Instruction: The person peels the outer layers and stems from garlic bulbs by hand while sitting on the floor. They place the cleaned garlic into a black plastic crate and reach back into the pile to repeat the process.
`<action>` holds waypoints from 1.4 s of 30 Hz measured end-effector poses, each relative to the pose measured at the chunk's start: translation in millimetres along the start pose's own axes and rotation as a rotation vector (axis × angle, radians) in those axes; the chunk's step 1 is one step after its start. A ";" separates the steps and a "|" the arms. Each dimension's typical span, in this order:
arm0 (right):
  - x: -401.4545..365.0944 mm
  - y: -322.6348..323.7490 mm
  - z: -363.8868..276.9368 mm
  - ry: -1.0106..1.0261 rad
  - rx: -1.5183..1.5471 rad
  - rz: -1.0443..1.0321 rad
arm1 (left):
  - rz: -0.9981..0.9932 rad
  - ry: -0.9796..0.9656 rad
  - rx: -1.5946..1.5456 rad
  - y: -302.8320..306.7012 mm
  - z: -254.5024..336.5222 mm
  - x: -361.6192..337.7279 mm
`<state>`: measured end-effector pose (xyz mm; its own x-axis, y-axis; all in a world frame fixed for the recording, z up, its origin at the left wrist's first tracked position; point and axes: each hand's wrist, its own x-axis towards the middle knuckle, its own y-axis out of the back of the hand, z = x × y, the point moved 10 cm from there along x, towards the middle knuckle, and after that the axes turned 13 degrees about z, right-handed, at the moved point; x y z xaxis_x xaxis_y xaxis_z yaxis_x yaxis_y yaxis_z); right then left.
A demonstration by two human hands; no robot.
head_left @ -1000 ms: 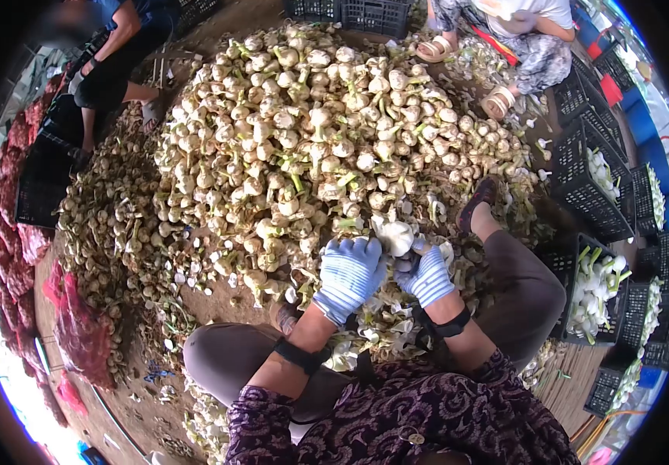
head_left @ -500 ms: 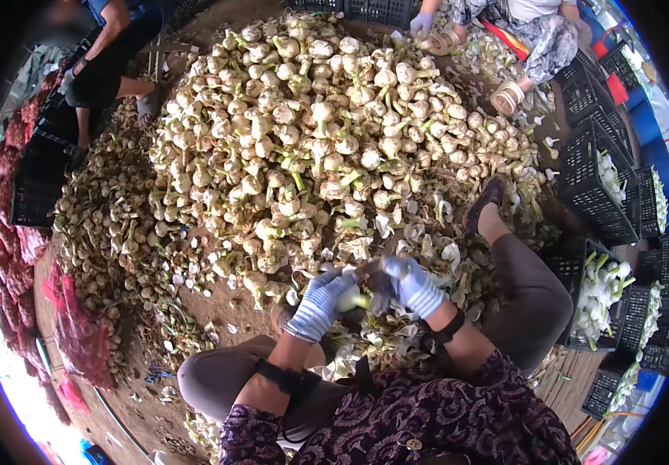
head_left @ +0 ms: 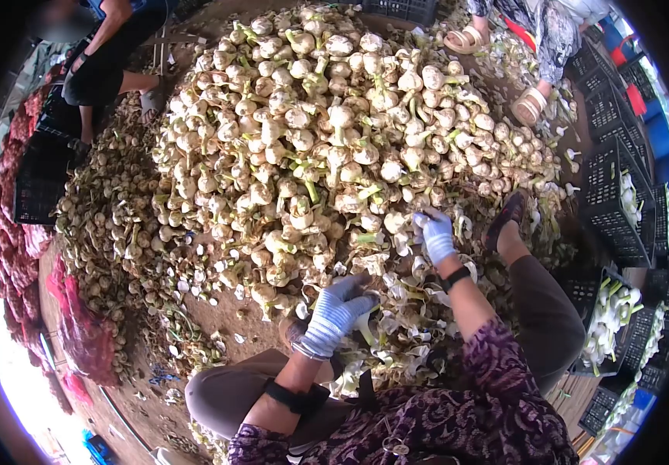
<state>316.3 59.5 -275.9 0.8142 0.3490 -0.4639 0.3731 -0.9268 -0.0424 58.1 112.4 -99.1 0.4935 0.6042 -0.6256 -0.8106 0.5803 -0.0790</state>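
The left hand (head_left: 336,315) is over the peelings (head_left: 399,319), thumb and fingers slightly parted beside a pale stalk (head_left: 365,332); I can't tell whether it grips it. The right hand (head_left: 434,235) is at the near edge of the garlic heap (head_left: 311,147), fingers curled, any hold hidden. The heap looks loosely stacked, so a careless tug could send it sliding.

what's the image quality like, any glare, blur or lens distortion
Head view overall: fisheye-like bending, black corners; head view, lower left: white glare near the red mesh bag; head view, centre: garlic pile brightly lit, fairly sharp; head view, top left: a blurred patch.
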 end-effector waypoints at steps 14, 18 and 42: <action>-200.2 -31.8 -101.5 -0.309 0.423 -0.555 | 0.089 -0.455 0.369 -24.3 54.2 -31.6; -212.5 -21.0 -97.2 -0.301 0.161 -0.198 | 0.269 -0.793 0.971 -43.9 77.9 -56.6; -224.6 -17.5 -142.9 -0.002 0.099 -0.447 | -0.193 -0.069 -0.125 -38.9 49.4 -43.7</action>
<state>190.5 17.1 -44.5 0.5817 0.7178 -0.3827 0.6432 -0.6939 -0.3237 83.7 90.4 -30.4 0.6598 0.5275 -0.5353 -0.7300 0.6188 -0.2901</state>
